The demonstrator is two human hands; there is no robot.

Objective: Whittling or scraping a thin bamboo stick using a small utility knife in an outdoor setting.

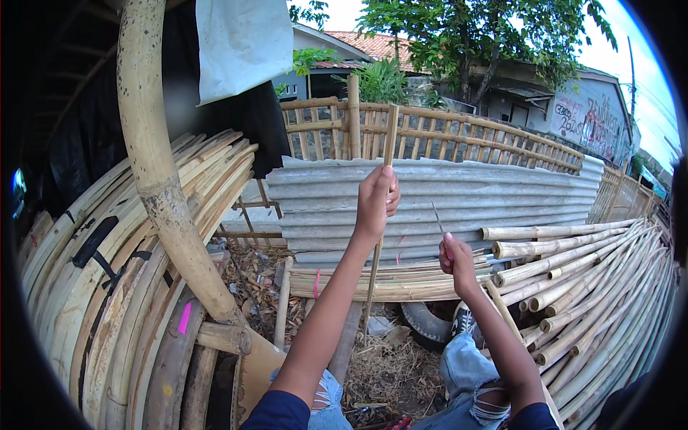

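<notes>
My left hand [376,201] is closed around a long, narrow bamboo strip [390,136], which stands nearly upright with its lower end down near the ground. To the right, my right hand [457,259] grips a knife [437,216] by a pink handle, most of it hidden in my fist. The thin blade points up and slightly left, apart from the strip. Both arms reach forward over my knees.
A thick bamboo post [154,158] leans at the left beside stacked split bamboo [107,287]. Bamboo poles [573,287] lie piled at the right. Ahead are a corrugated sheet [430,193], a bamboo fence [459,136], bundled strips [401,285] and a tyre [423,321].
</notes>
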